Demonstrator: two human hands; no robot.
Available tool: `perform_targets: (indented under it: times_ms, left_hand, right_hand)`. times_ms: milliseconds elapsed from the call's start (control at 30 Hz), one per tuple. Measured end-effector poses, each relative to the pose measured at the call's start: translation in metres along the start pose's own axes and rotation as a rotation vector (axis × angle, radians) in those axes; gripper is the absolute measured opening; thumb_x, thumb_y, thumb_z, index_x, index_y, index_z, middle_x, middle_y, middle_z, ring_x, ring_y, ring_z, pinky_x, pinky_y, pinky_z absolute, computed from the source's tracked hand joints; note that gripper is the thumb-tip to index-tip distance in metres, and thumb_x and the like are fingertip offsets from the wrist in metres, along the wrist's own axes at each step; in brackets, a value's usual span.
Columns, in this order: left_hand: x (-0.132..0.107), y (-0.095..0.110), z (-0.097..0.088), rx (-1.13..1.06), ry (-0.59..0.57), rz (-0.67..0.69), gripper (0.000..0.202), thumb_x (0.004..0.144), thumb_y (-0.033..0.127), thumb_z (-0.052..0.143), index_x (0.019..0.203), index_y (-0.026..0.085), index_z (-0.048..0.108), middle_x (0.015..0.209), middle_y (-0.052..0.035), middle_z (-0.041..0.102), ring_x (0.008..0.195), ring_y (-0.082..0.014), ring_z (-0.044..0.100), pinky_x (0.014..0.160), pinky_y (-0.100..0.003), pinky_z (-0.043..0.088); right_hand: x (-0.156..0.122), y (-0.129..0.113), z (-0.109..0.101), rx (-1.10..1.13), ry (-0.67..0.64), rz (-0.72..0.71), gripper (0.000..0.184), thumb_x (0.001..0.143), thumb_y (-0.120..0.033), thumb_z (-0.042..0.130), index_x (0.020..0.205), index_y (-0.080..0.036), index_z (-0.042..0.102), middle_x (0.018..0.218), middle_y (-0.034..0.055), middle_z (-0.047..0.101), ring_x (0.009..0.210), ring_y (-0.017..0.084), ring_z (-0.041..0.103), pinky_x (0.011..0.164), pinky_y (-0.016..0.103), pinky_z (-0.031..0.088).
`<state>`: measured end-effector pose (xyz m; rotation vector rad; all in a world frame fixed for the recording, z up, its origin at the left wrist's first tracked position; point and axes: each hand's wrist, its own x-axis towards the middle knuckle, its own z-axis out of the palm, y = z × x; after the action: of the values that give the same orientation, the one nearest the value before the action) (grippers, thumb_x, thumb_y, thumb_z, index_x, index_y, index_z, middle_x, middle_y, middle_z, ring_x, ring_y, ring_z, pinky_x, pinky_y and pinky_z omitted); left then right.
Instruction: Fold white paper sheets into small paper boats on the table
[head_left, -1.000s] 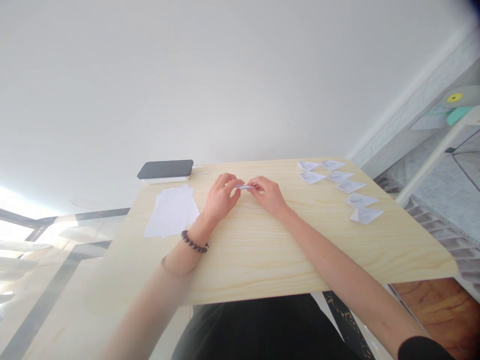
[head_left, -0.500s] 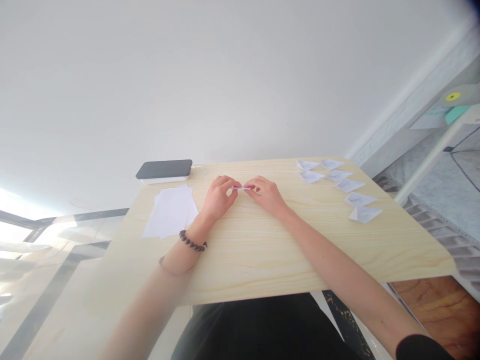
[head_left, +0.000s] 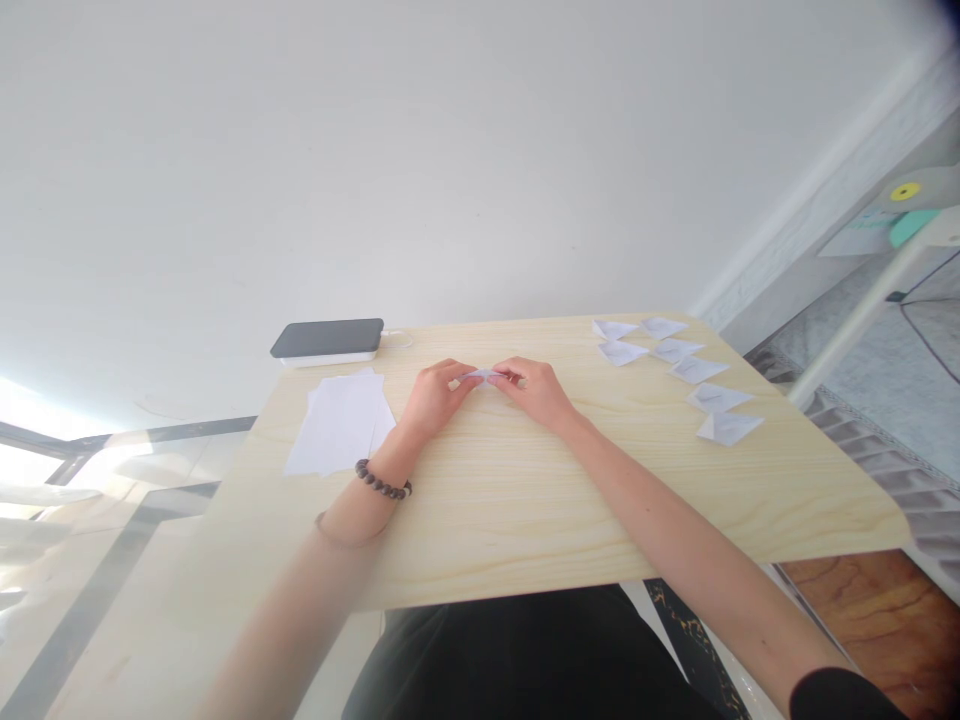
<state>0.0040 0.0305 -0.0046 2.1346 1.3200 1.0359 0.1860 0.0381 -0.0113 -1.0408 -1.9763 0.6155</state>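
A small piece of folded white paper (head_left: 486,374) is held between my two hands above the middle of the table. My left hand (head_left: 439,393), with a dark bead bracelet on its wrist, pinches the paper's left end between thumb and fingers. On the opposite end my right hand (head_left: 534,388) has the same kind of pinch. Both hands partly cover the paper, so its full shape is hidden. To the left of my left hand lies a stack of white paper sheets (head_left: 337,425), a little askew.
Several folded paper boats (head_left: 730,428) lie at the right side of the wooden table (head_left: 525,520). A dark-topped device (head_left: 328,338) with a white cable sits at the back left. A plain wall (head_left: 480,180) rises behind the table.
More of the folded paper now shows between my fingertips, its middle raised and spread. Both hands have shifted only slightly, and the fingers have come down over its ends.
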Motion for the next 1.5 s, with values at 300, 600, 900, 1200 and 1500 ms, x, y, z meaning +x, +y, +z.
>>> perform_targets:
  times_ms: [300,600,900,1200,1500]
  left_hand:
    - [0.0,0.003,0.0,-0.009,0.041,0.041,0.022,0.081,0.033,0.049,0.088,0.021,0.066,0.089,-0.0037,0.064,0.08,-0.016,0.057,0.07,-0.027,0.042]
    - [0.001,-0.004,-0.001,0.009,0.016,0.122,0.013,0.078,0.023,0.053,0.082,0.021,0.065,0.086,-0.0033,0.061,0.081,-0.0146,0.056,0.076,-0.027,0.043]
    - [0.0,-0.007,-0.006,0.099,-0.182,0.159,0.016,0.075,0.03,0.057,0.084,0.021,0.066,0.086,-0.0055,0.059,0.079,-0.0173,0.056,0.073,-0.029,0.043]
    - [-0.004,-0.008,-0.015,0.26,-0.258,0.192,0.026,0.079,0.039,0.051,0.097,0.028,0.066,0.086,-0.0031,0.052,0.078,-0.0141,0.053,0.072,-0.026,0.043]
    - [0.001,-0.004,-0.017,0.385,-0.236,0.186,0.022,0.082,0.023,0.048,0.093,0.022,0.067,0.094,-0.003,0.065,0.084,-0.0162,0.058,0.075,-0.027,0.044]
  right_hand:
    - [0.0,0.003,0.0,-0.006,0.014,-0.037,0.021,0.08,-0.036,0.051,0.082,-0.018,0.062,0.081,0.0043,0.061,0.067,0.013,0.053,0.065,0.026,0.043]
    - [-0.001,0.003,-0.002,-0.121,-0.035,-0.12,0.015,0.082,-0.026,0.049,0.085,-0.02,0.062,0.086,0.0039,0.059,0.071,0.012,0.055,0.066,0.025,0.043]
    - [-0.001,0.002,-0.007,-0.287,-0.139,-0.172,0.018,0.075,-0.012,0.05,0.082,-0.02,0.064,0.088,0.0039,0.061,0.082,0.016,0.055,0.074,0.028,0.042]
    - [-0.001,-0.001,-0.015,-0.265,-0.232,-0.185,0.014,0.078,-0.025,0.055,0.082,-0.02,0.067,0.088,0.0043,0.06,0.083,0.015,0.054,0.074,0.028,0.042]
    - [-0.003,-0.001,-0.013,-0.245,-0.22,-0.144,0.016,0.08,-0.027,0.053,0.081,-0.02,0.067,0.086,0.0036,0.059,0.075,0.012,0.053,0.07,0.025,0.04]
